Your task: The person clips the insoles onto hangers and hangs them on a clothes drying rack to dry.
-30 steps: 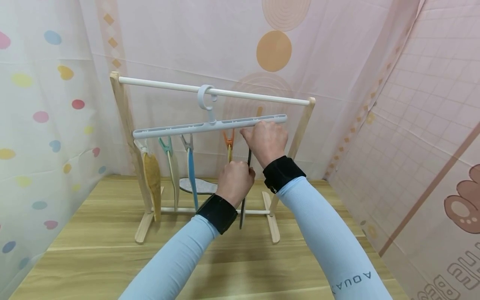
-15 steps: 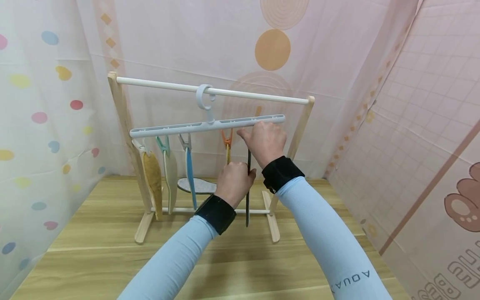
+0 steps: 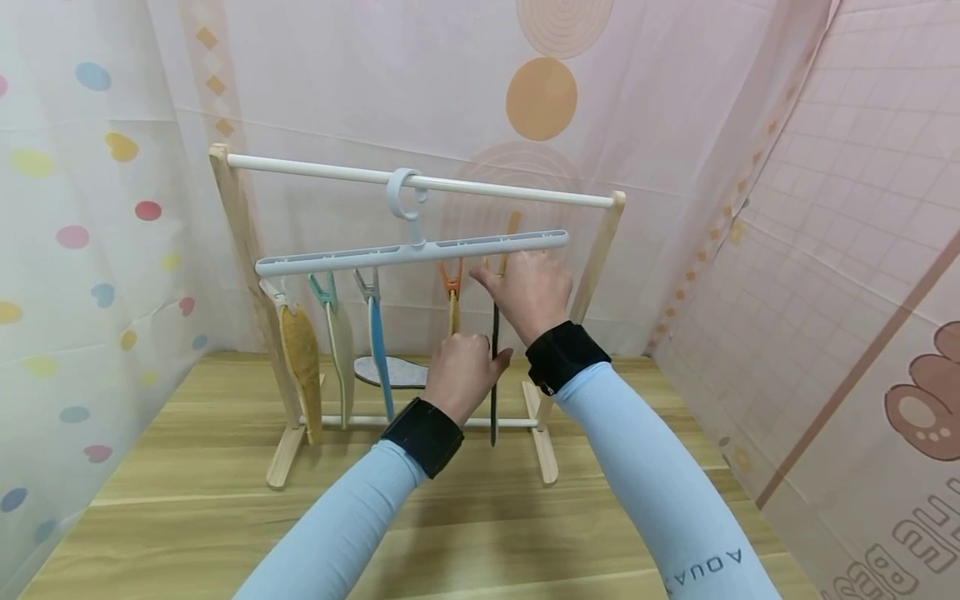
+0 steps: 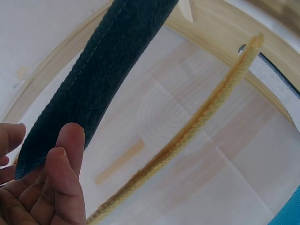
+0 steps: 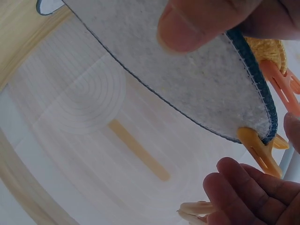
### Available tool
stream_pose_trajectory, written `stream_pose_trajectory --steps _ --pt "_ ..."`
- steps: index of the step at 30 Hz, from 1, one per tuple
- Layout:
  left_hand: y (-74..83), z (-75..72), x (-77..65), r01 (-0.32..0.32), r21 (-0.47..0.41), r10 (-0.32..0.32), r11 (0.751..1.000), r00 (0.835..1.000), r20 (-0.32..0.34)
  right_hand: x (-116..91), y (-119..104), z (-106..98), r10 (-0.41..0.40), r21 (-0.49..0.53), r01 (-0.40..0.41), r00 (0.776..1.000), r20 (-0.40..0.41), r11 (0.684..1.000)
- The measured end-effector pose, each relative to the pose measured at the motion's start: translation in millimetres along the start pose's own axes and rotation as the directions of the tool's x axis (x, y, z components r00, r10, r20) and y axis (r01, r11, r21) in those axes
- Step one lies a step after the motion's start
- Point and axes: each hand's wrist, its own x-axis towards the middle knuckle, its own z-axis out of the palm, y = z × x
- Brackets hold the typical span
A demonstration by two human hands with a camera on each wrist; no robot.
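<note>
A dark-backed, light-grey-faced insole (image 5: 187, 89) hangs edge-on from the right half of a pale blue hanger (image 3: 480, 247). A yellow clip (image 5: 258, 150) bites its end in the right wrist view. My right hand (image 3: 534, 292) is just under the hanger bar, its loosely bent fingers and thumb around the clip's upper end. Lower down, my left hand (image 3: 461, 375) is around the insole's edge with the thumb sticking out. In the left wrist view, loosely bent fingers (image 4: 68, 140) lie over the insole's dark side; part of it is hidden behind them.
Other insoles hang from clips: a mustard one (image 3: 302, 371), a cream one (image 3: 341, 367), a blue one (image 3: 378, 358) and a yellow one (image 3: 454, 312). The hanger hooks over a white rod (image 3: 315, 169) on a wooden stand. A grey insole (image 3: 397, 372) lies on the table behind.
My left hand has slid slightly down the insole and its thumb has spread. My right hand has dropped a little from the hanger bar, baring the clip top. The insole now hangs straighter.
</note>
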Motion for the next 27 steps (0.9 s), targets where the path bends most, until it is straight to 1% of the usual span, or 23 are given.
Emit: stream_pose_trajectory --steps 10,14,18,21,25,27 --pt "-5.6 1.1 -11.6 0.010 -0.027 -0.010 1.000 1.000 0.024 -10 2 1 -0.008 -0.019 0.008 0.999 0.039 1.000" --pt "-10.0 1.0 -18.2 0.022 -0.023 -0.022 0.999 0.999 0.034 -16 3 0 -0.016 -0.007 0.016 0.998 0.053 1.000" --pt "-16.5 -0.5 -25.8 0.032 -0.027 -0.031 0.999 0.998 0.046 -23 4 1 -0.028 -0.004 0.028 0.998 0.054 1.000" --pt "-23.2 -0.1 -31.4 0.037 -0.034 -0.035 0.999 0.998 0.046 -27 5 3 -0.031 -0.023 0.032 0.997 0.067 0.999" --pt "-31.8 1.8 -37.2 0.050 -0.011 -0.050 0.999 0.998 0.043 -32 7 4 -0.024 -0.040 0.027 0.996 0.084 0.999" --pt "-35.0 2.5 -39.5 0.058 -0.001 -0.058 0.998 0.997 0.045 -35 9 4 -0.012 -0.022 0.014 0.996 0.088 1.000"
